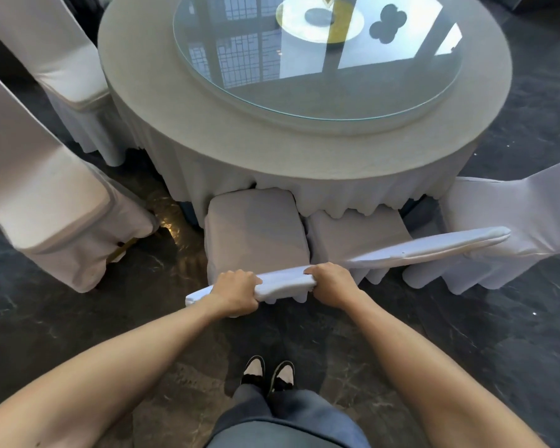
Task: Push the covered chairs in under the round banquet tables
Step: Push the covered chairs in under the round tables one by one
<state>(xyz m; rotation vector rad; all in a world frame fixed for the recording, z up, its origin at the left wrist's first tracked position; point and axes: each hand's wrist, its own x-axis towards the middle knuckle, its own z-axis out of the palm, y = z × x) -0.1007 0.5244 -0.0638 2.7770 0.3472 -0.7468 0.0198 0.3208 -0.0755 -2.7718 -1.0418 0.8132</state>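
Two bare hands grip the top edge of a white covered chair's backrest, seen from a head camera looking down. The left hand (pixel 236 294) curls its fingers over the top of the near chair (pixel 256 227), and the right hand (pixel 332 284) clenches the same edge just beside it, with a short stretch of bunched white cover between them. This chair's seat faces the round table (pixel 175 101), its front edge tucked just under the hanging folds of the pale tablecloth (pixel 304 192). A second chair (pixel 356 232) stands touching it on the right, also partly under the cloth, its backrest top running off to the right past the right hand. A third covered chair (pixel 524 221) sits further right, angled toward the table. Two more covered chairs stand on the left: one (pixel 46 195) close by and well apart from the table, another (pixel 59 59) beyond it, near the table's edge. A glass turntable (pixel 304 92) lies on the tabletop, reflecting windows. Below, the person's two dark-and-white shoes (pixel 267 373) stand on a dark marbled floor (pixel 466 318).
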